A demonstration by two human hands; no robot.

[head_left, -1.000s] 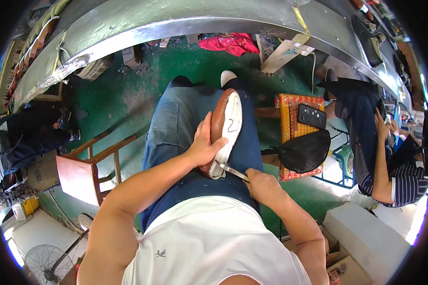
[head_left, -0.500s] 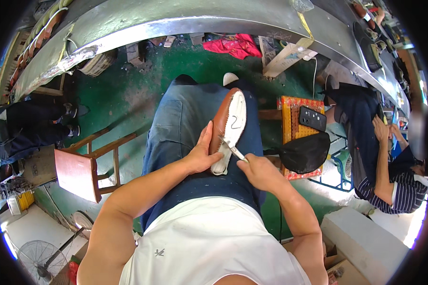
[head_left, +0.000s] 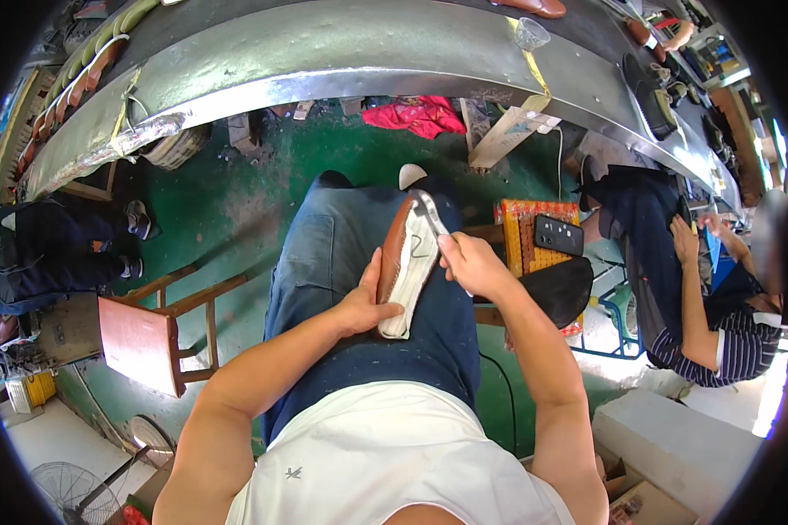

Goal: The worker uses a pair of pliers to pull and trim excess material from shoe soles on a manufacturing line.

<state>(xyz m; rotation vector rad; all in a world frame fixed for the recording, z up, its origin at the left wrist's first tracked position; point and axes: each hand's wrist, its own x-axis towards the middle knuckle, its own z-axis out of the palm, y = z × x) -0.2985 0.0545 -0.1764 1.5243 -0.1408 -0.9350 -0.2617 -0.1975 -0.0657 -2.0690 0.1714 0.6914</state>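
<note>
Right hand (head_left: 471, 265) and metal tool (head_left: 430, 213) have moved from mid-sole to the far end of the brown shoe (head_left: 395, 242). Left hand (head_left: 363, 306) clasps its near part, thumb on the white sole (head_left: 411, 264), apparently steadying it sole-up on the jeans (head_left: 305, 258). Most of the shoe extends beyond that clasp; the right fist encloses the tool's handle.

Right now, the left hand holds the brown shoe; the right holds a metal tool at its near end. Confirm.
Wrong end: the head view shows the right hand holding the metal tool at the far end; the left hand does hold the brown shoe.
</note>
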